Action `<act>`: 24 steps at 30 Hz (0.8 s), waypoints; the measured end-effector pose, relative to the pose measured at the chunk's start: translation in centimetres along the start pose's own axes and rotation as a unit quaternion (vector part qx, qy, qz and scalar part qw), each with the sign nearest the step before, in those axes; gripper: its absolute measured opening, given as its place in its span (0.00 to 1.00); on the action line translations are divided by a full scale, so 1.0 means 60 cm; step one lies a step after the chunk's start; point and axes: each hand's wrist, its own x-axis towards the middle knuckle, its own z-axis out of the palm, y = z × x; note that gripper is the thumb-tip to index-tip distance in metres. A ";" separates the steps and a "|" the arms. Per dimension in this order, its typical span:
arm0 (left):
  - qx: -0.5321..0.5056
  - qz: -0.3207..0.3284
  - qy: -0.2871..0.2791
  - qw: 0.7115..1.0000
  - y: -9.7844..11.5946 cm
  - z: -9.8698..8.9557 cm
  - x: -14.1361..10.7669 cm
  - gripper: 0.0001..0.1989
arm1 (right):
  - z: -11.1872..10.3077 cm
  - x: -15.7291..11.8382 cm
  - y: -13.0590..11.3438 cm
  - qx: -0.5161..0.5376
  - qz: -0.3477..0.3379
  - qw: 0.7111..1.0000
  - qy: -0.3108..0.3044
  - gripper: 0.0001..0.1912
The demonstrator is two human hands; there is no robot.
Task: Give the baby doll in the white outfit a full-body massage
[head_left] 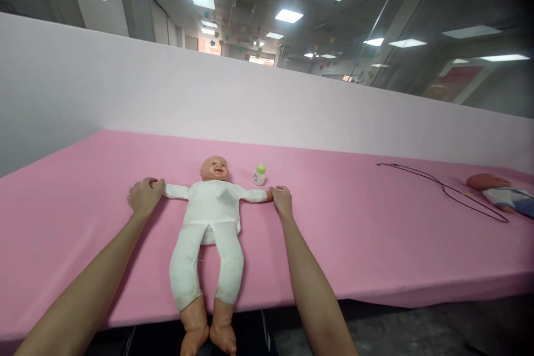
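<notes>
- And here, with the bare left hand (145, 196), pinching the white sleeve end of a smiling, bald plastic baby doll (213, 203) between thumb and fingers, the exact contact partly hidden.
- Over with the bare right hand (282, 200), pinching the doll's small tan plastic hand (269, 195) just past the other cuff, fingers curled in.
- Stretched between the two hands, both doll arms straight out to the sides.
- Lying face up, in a white cloth top and white trousers, on the flat pink-covered table (334, 222), head away from the camera, tan bare feet (208, 325) out past the near edge.
- Standing upright just beyond the sleeve near the right hand: a small white bottle with a bright green cap (260, 176), to the right of the doll's head, apart from both.
- Well off to the right, lying in a long, narrow loop: a thin black cord (442, 184).
- Farther right, beside the cord: a second tan plastic doll in white and blue clothes (496, 192), partly cut off by the edge of the view.
- Rising behind the table: a long, plain white partition (258, 100).
</notes>
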 end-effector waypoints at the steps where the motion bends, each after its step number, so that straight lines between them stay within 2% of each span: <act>1: 0.029 -0.003 -0.003 1.000 -0.001 0.001 -0.001 0.21 | -0.002 -0.006 -0.004 -0.040 0.013 0.999 0.018 0.08; 4: 0.077 -0.004 0.003 0.997 -0.003 0.007 -0.005 0.23 | -0.004 -0.025 -0.019 -0.136 0.015 0.990 0.039 0.09; 7: 0.081 0.022 0.077 0.993 0.012 0.011 -0.020 0.27 | -0.003 -0.038 -0.036 -0.256 -0.025 0.962 0.089 0.13; 8: 0.071 0.049 0.107 0.991 0.025 0.011 -0.028 0.28 | -0.003 -0.040 -0.043 -0.269 -0.045 0.957 0.100 0.14; 10: 0.021 0.144 0.141 0.979 0.067 0.011 -0.051 0.29 | -0.001 -0.041 -0.057 -0.256 -0.090 0.957 0.101 0.17; 12: -0.061 0.271 0.110 0.954 0.129 0.017 -0.080 0.26 | 0.004 -0.038 -0.072 -0.223 -0.125 0.963 0.083 0.17; 13: -0.109 0.325 0.073 0.937 0.165 0.025 -0.095 0.23 | 0.008 -0.035 -0.079 -0.210 -0.141 0.965 0.073 0.18; 15: -0.188 0.406 -0.052 0.893 0.241 0.052 -0.123 0.20 | 0.018 -0.027 -0.088 -0.200 -0.174 0.963 0.055 0.21; 16: -0.219 0.413 -0.117 0.876 0.278 0.072 -0.135 0.20 | 0.023 -0.023 -0.090 -0.203 -0.191 0.959 0.051 0.23; 17: -0.249 0.394 -0.185 0.865 0.313 0.095 -0.145 0.22 | 0.028 -0.018 -0.090 -0.209 -0.209 0.954 0.050 0.25; 18: -0.278 0.347 -0.250 0.860 0.345 0.119 -0.152 0.24 | 0.034 -0.014 -0.089 -0.217 -0.225 0.949 0.050 0.28; 20: -0.327 0.183 -0.352 0.858 0.397 0.169 -0.161 0.33 | 0.045 -0.004 -0.082 -0.232 -0.254 0.938 0.042 0.32; 22: -0.353 0.063 -0.397 0.845 0.429 0.210 -0.163 0.42 | 0.052 0.006 -0.073 -0.247 -0.278 0.928 0.016 0.35; 24: -0.367 0.024 -0.412 0.834 0.442 0.235 -0.164 0.47 | 0.055 0.017 -0.066 -0.262 -0.294 0.919 -0.026 0.36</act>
